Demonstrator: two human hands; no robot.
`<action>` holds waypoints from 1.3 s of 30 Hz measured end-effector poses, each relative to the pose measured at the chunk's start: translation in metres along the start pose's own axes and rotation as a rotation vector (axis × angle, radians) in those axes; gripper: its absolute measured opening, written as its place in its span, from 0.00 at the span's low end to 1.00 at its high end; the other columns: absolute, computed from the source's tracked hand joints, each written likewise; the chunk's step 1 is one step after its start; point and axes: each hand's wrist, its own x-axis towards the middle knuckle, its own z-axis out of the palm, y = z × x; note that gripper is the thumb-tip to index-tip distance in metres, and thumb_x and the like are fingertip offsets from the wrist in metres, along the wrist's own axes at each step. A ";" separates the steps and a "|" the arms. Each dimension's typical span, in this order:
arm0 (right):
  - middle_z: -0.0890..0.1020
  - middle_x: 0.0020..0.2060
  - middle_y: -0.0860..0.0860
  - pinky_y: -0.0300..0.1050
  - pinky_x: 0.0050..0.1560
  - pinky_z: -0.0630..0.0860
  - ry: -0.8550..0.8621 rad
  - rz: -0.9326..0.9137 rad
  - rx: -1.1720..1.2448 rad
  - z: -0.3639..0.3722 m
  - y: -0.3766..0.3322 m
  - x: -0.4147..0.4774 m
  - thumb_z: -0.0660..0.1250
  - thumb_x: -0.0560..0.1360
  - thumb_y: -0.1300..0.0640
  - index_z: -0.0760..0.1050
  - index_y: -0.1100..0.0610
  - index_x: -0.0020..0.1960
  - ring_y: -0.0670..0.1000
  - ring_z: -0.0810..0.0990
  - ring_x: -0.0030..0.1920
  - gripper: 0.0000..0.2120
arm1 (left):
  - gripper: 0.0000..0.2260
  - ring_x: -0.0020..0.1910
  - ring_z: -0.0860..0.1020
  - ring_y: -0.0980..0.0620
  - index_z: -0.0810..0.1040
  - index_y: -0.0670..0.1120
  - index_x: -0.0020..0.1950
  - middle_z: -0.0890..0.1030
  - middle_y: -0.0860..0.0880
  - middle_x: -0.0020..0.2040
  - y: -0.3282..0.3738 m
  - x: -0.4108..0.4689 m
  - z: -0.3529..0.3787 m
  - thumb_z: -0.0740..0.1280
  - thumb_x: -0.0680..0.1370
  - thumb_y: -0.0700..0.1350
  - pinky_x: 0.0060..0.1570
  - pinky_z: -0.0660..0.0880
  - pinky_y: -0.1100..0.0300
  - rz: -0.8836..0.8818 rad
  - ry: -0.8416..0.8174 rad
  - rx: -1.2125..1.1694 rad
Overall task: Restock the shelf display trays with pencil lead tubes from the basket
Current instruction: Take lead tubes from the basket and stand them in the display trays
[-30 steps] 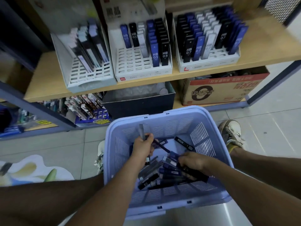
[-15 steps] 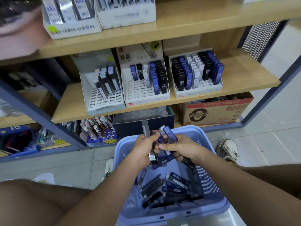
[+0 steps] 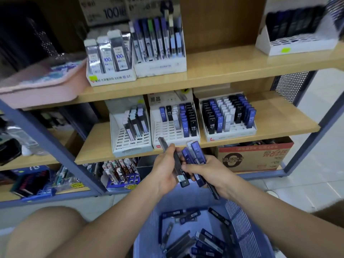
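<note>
basket (image 3: 245, 229) nearest, loose tubes (image 3: 201, 239) inside. above it left hand (image 3: 163, 174) grips a grey tube (image 3: 176, 164), right hand (image 3: 208, 170) curls round a blue bunch (image 3: 194, 155) — trays (image 3: 173, 131) on the shelf (image 3: 270, 116) behind.

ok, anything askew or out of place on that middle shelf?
Yes. The left display tray sits turned at an angle to the middle tray and right tray, and its tubes lean sideways instead of standing in rows.

Left hand (image 3: 164, 171) and right hand (image 3: 210, 171) meet out front, fingers (image 3: 189, 167) seemingly curled in a grip.
</note>
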 end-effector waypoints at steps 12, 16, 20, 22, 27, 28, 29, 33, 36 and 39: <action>0.86 0.41 0.50 0.45 0.43 0.78 -0.059 -0.087 -0.123 0.002 -0.046 0.020 0.76 0.71 0.56 0.83 0.53 0.51 0.50 0.83 0.42 0.09 | 0.19 0.53 0.81 0.50 0.83 0.49 0.47 0.85 0.47 0.48 0.027 0.017 0.009 0.57 0.81 0.57 0.63 0.73 0.51 0.092 -0.035 0.261; 0.86 0.44 0.58 0.46 0.42 0.73 -0.063 -0.041 -0.014 0.004 -0.044 0.025 0.75 0.71 0.61 0.83 0.57 0.50 0.52 0.80 0.41 0.09 | 0.19 0.53 0.81 0.49 0.83 0.51 0.49 0.85 0.48 0.51 0.026 0.020 0.007 0.57 0.80 0.61 0.61 0.74 0.50 0.074 -0.092 0.306; 0.81 0.30 0.50 0.39 0.32 0.69 -0.074 -0.024 0.039 0.002 -0.048 0.024 0.73 0.71 0.61 0.81 0.55 0.42 0.47 0.75 0.31 0.03 | 0.16 0.48 0.81 0.50 0.81 0.49 0.54 0.85 0.50 0.47 0.038 0.021 0.001 0.67 0.75 0.58 0.44 0.74 0.55 0.113 -0.139 0.360; 0.83 0.32 0.52 0.40 0.33 0.68 -0.094 -0.029 0.043 0.001 -0.048 0.022 0.72 0.72 0.62 0.81 0.56 0.41 0.49 0.75 0.34 0.03 | 0.13 0.43 0.80 0.48 0.80 0.45 0.52 0.85 0.47 0.45 0.046 0.017 -0.002 0.72 0.73 0.51 0.37 0.73 0.55 0.137 -0.163 0.317; 0.86 0.43 0.55 0.44 0.42 0.71 -0.116 -0.063 -0.015 0.002 -0.052 0.016 0.72 0.71 0.64 0.82 0.56 0.47 0.51 0.80 0.42 0.07 | 0.03 0.40 0.81 0.46 0.82 0.45 0.44 0.85 0.43 0.43 0.057 0.013 -0.004 0.73 0.71 0.41 0.36 0.75 0.55 0.172 -0.165 0.296; 0.86 0.41 0.53 0.43 0.39 0.71 -0.126 -0.067 -0.038 0.002 -0.053 0.016 0.73 0.71 0.64 0.82 0.54 0.46 0.48 0.80 0.38 0.07 | 0.03 0.38 0.80 0.48 0.82 0.45 0.43 0.85 0.44 0.42 0.058 0.013 -0.004 0.73 0.71 0.40 0.33 0.73 0.58 0.190 -0.143 0.295; 0.85 0.40 0.51 0.41 0.37 0.70 -0.130 -0.063 -0.075 0.002 -0.054 0.014 0.73 0.71 0.63 0.81 0.53 0.46 0.45 0.79 0.35 0.07 | 0.03 0.36 0.80 0.49 0.81 0.46 0.42 0.84 0.46 0.40 0.060 0.013 -0.004 0.73 0.71 0.39 0.31 0.71 0.60 0.209 -0.111 0.284; 0.83 0.42 0.49 0.42 0.39 0.70 -0.123 -0.022 -0.213 0.001 -0.050 0.014 0.74 0.68 0.60 0.78 0.54 0.53 0.47 0.79 0.43 0.14 | 0.03 0.33 0.76 0.52 0.81 0.45 0.42 0.82 0.48 0.37 0.072 0.017 -0.010 0.73 0.71 0.38 0.27 0.68 0.61 0.289 0.018 0.187; 0.81 0.40 0.51 0.43 0.43 0.72 -0.158 -0.008 -0.254 -0.004 -0.048 0.013 0.73 0.66 0.59 0.78 0.55 0.51 0.49 0.78 0.41 0.14 | 0.04 0.31 0.71 0.55 0.81 0.43 0.43 0.80 0.47 0.38 0.079 0.020 -0.016 0.74 0.70 0.39 0.28 0.68 0.63 0.326 0.058 0.106; 0.77 0.32 0.49 0.39 0.37 0.72 -0.219 -0.001 -0.255 -0.010 -0.047 0.011 0.69 0.66 0.60 0.79 0.55 0.43 0.48 0.75 0.34 0.06 | 0.04 0.29 0.69 0.55 0.81 0.44 0.42 0.77 0.47 0.36 0.086 0.021 -0.021 0.74 0.71 0.40 0.32 0.70 0.62 0.429 0.124 0.089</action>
